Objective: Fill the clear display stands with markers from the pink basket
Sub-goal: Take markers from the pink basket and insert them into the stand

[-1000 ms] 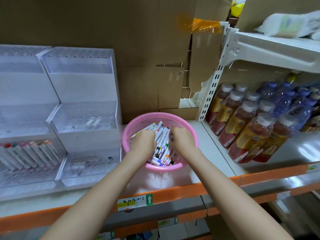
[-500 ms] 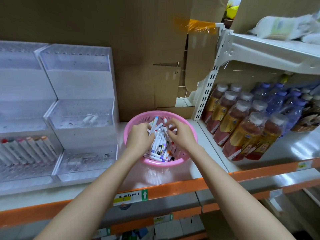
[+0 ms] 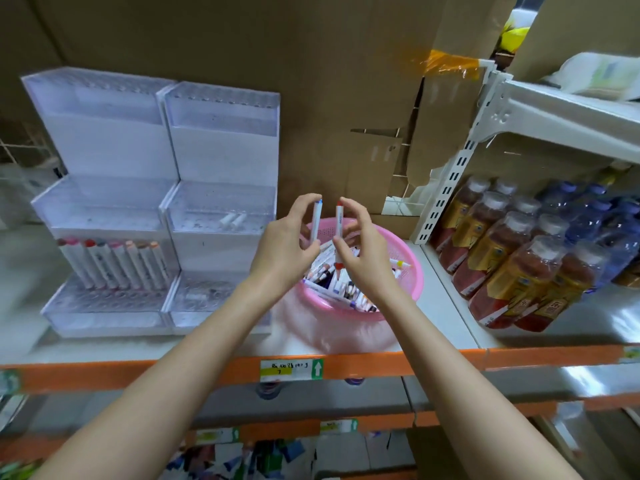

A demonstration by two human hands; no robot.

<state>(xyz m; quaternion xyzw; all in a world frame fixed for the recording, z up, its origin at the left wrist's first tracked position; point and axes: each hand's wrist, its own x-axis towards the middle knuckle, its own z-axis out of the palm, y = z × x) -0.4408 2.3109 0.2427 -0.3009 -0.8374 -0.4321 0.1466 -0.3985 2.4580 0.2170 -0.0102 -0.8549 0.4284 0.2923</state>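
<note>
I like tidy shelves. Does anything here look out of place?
Yes. Two white markers lie flat on the middle tier of the right display stand, not upright in holes like the row of markers in the left display stand. The cardboard behind is torn.

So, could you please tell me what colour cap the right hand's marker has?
Red; the marker in the right hand shows best in the head view.

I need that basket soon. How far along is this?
Done: one row of markers stands in the left stand. In hand: the left hand holds a blue-tipped marker, the right hand a red-tipped marker. Left: the pink basket holds many markers; most tiers look unfilled.
</note>
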